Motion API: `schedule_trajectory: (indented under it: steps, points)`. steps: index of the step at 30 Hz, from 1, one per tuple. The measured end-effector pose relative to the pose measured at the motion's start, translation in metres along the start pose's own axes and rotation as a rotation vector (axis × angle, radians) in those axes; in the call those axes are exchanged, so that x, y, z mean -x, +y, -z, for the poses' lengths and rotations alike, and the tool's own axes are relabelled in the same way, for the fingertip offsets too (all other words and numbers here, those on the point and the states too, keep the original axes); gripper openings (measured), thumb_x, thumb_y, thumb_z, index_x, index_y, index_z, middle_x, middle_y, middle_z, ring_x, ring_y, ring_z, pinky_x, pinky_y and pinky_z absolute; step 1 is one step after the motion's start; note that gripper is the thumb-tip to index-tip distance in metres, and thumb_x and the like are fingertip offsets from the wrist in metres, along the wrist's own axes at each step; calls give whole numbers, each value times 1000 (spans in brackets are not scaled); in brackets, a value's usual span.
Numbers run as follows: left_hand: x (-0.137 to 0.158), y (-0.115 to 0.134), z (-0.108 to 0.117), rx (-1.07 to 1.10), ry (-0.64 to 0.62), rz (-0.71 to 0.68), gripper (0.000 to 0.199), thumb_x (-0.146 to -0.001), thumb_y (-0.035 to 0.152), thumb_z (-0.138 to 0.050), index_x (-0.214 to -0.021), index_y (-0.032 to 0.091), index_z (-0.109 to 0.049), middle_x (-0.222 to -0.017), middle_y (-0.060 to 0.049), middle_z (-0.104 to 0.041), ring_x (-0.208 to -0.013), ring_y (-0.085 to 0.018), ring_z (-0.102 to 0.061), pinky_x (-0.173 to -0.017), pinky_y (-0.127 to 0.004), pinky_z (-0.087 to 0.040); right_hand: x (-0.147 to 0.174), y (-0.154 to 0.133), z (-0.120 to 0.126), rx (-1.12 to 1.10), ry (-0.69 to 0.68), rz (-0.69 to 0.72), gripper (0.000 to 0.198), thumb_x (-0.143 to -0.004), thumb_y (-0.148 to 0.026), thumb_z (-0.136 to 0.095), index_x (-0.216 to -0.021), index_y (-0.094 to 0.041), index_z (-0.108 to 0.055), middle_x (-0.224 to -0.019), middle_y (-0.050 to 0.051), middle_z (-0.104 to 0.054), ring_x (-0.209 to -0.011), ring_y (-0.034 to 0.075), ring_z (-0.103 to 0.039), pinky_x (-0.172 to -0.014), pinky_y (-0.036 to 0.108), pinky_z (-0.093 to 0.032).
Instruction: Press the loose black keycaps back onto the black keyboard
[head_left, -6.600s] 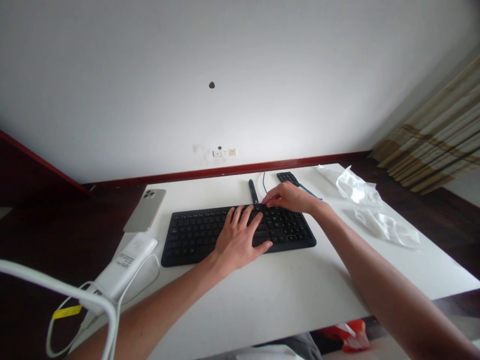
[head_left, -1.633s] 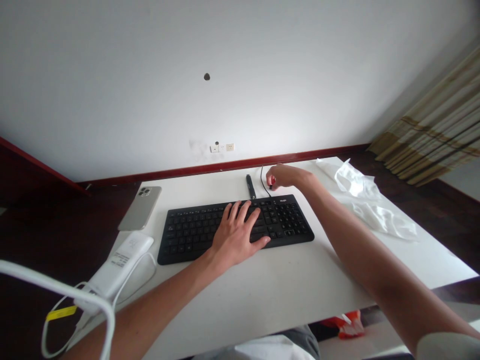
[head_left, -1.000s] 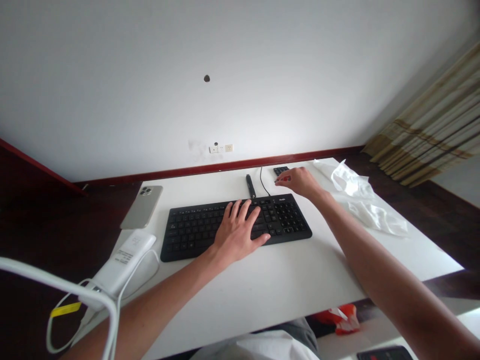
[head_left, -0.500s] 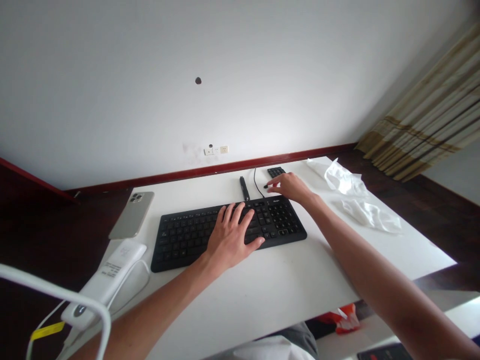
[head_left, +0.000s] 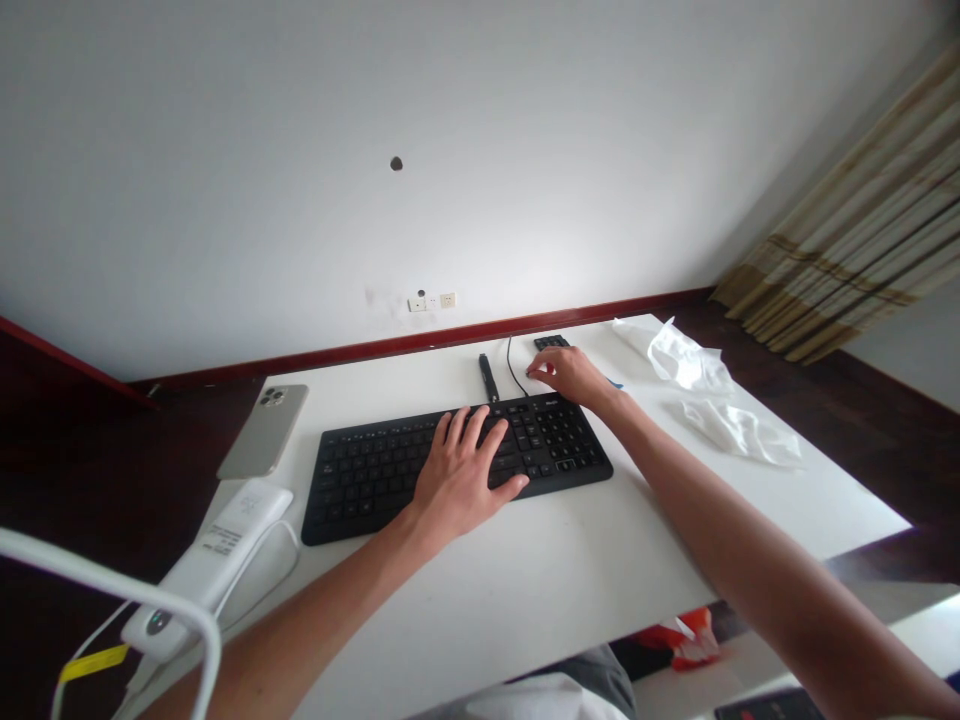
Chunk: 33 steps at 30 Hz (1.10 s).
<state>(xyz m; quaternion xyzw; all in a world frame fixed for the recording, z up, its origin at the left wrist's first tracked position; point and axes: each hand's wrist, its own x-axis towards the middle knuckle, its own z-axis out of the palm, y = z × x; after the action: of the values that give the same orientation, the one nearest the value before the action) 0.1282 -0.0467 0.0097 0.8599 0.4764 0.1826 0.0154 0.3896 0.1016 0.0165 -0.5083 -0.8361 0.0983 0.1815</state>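
My left hand lies with spread fingers on a black keyboard, over its middle keys, holding nothing. Beyond the keyboard's right end, my right hand is pinched, thumb against fingers. A small dark bit shows at its fingertips, too little to name. Just left of those fingertips runs a thin black cable from the keyboard's back edge. A black pen-like stick lies left of the cable. Behind my right hand, a small black keypad-like object is partly covered. A bit of something blue peeks out beside my wrist.
Crumpled clear plastic wraps lie on the white table at the right. A phone and a white power bank with a white cable are at the left. A wall with sockets stands behind.
My right hand has shifted slightly left, its fingers curled closer together. The small dark piece at its fingertips is less visible, and the blue bit now shows. My left hand has stayed put.
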Motion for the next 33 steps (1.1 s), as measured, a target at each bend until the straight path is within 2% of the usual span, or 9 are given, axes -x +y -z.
schedule_trajectory:
  steps: [7, 14, 17, 20, 23, 27, 33]
  points:
    - [0, 0, -1, -1, 6, -2, 68, -94, 64, -57, -149, 23, -53, -157, -12, -47, -145, -37, -39, -123, -60, -29, 3, -1, 8, -23, -58, 0, 12, -89, -29, -70, -89, -23, -79, -87, 3, -78, -80, 20, -70, -80, 29, -50]
    - [0, 0, 1, -8, -17, 1, 69, -95, 65, -55, -149, 23, -52, -158, -12, -46, -146, -38, -38, -124, -60, -29, 6, -11, 21, -19, -131, -39, 18, -90, -19, -64, -93, -23, -81, -90, 3, -81, -87, 22, -73, -83, 29, -53]
    - [0, 0, 1, -13, -24, 3, 69, -95, 65, -54, -150, 23, -52, -159, -12, -46, -147, -38, -37, -124, -60, -29, 8, -12, 24, -129, -103, -23, 16, -90, -23, -65, -94, -23, -81, -91, 3, -81, -88, 22, -74, -84, 30, -55]
    - [1, 0, 0, -12, -22, 1, 69, -96, 65, -53, -150, 23, -51, -159, -12, -46, -146, -37, -37, -124, -59, -29, 10, -13, 29, -276, -83, 31, 22, -91, -31, -66, -105, -23, -81, -99, 3, -81, -93, 22, -74, -88, 31, -56]
    - [1, -1, 0, -11, -18, -1, 69, -95, 66, -53, -150, 23, -51, -159, -11, -46, -146, -37, -37, -124, -60, -28, 11, -17, 34, -345, -173, 84, 23, -91, -34, -67, -106, -25, -82, -104, 2, -81, -98, 22, -74, -88, 30, -56]
    - [0, -1, -1, -15, -16, 4, 69, -95, 66, -54, -150, 23, -52, -159, -11, -46, -146, -37, -38, -124, -59, -28, 11, -23, 34, -354, -298, 105, 19, -89, -34, -70, -101, -28, -83, -101, -1, -81, -95, 21, -74, -89, 29, -56]
    - [0, 0, -1, -23, -11, 1, 69, -95, 65, -55, -149, 23, -53, -158, -12, -47, -145, -38, -39, -124, -59, -29, 12, -28, 30, -312, -321, 134, 18, -87, -32, -72, -100, -28, -84, -97, 0, -82, -91, 20, -74, -87, 29, -55]
